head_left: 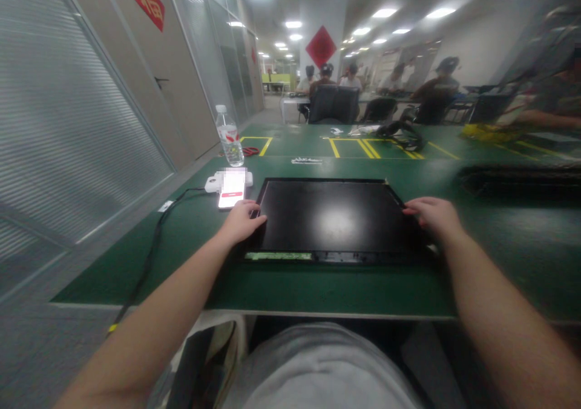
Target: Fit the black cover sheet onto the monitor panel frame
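A black flat display panel (290, 215) lies face up on the green table (331, 288), with a bright reflection on its glass. Along its near edge runs a greenish strip on the left part. My left hand (242, 220) grips the panel's left edge, thumb on top near the glass and fingers around the side. On the opposite side, my right hand (433, 215) pinches the right edge with thumb and fingertips. The undersides of the fingers are partly hidden. Just beyond my left hand a lit phone (231, 192) leans by a white power strip (212, 183).
A water bottle (230, 137) stands at the back left beside red-handled scissors (250, 151). A black cable (157, 239) hangs over the left edge. To the right lies a long black part (512, 179). Several people sit farther back, one near the right side.
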`<action>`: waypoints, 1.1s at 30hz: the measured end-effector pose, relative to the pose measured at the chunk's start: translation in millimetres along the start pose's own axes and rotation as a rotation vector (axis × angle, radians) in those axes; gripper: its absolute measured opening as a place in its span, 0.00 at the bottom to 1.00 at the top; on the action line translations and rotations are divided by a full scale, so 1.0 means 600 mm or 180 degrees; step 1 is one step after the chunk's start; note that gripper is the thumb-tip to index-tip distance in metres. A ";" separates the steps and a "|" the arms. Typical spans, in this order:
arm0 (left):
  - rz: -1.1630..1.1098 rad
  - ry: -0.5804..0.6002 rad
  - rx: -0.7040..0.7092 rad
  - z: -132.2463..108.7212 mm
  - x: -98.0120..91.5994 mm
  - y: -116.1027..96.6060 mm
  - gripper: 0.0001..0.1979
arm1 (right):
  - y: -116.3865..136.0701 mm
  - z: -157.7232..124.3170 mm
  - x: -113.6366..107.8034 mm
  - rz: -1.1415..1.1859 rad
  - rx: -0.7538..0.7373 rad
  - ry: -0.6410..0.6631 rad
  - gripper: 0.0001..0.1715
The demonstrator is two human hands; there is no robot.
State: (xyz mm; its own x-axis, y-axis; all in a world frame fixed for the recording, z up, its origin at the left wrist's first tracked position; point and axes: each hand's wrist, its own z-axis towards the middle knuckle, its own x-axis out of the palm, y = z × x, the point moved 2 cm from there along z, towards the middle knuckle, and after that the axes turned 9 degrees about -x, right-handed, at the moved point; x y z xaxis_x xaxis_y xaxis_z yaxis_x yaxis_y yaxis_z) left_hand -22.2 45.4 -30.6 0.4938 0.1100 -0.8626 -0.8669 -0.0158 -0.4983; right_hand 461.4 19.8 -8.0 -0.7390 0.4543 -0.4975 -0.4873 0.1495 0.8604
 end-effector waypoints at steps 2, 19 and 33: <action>0.0015 -0.0001 0.0009 0.000 -0.001 -0.002 0.21 | 0.002 -0.001 0.000 -0.0031 -0.0004 0.0008 0.04; -0.0223 0.0147 0.0210 -0.010 0.000 -0.004 0.31 | 0.006 -0.005 0.003 -0.0370 -0.0089 -0.0024 0.08; -0.0385 0.0941 0.1637 -0.048 -0.027 -0.044 0.27 | -0.006 0.005 0.003 -0.0426 -0.0142 0.0004 0.10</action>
State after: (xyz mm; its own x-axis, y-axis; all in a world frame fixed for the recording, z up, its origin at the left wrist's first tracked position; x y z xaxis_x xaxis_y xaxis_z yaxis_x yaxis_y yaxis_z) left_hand -5.4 15.4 -5.8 0.5251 -0.2009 -0.8270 -0.6888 0.4703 -0.5517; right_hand 463.3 22.6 -11.8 -0.6665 0.4318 -0.6077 -0.6018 0.1694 0.7804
